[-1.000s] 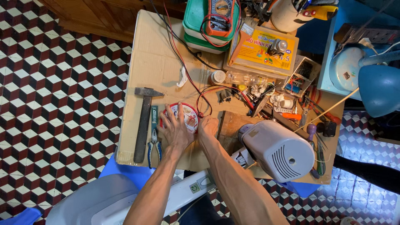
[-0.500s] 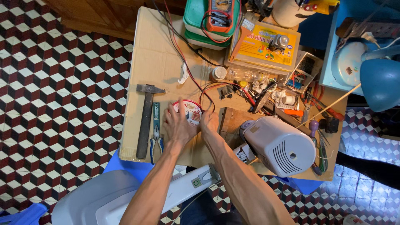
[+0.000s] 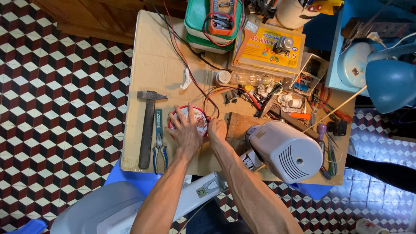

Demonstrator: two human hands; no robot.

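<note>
The left hand [image 3: 187, 130] lies flat with fingers spread on the round red-and-white tin [image 3: 197, 118], the right hand [image 3: 217, 130] curls closed at its three o'clock edge, and bare cardboard [image 3: 156, 56] stretches toward twelve o'clock, pliers [image 3: 159, 141] at nine.

Home repair corner on a patterned tile floor [image 3: 56, 108], cardboard-covered table [image 3: 164, 56], hammer [image 3: 147, 128] and pliers [image 3: 159, 141] laid at 9 o'clock, multimeter [image 3: 222, 17] at 12 o'clock, wires and small parts scattered at 2 o'clock.
</note>
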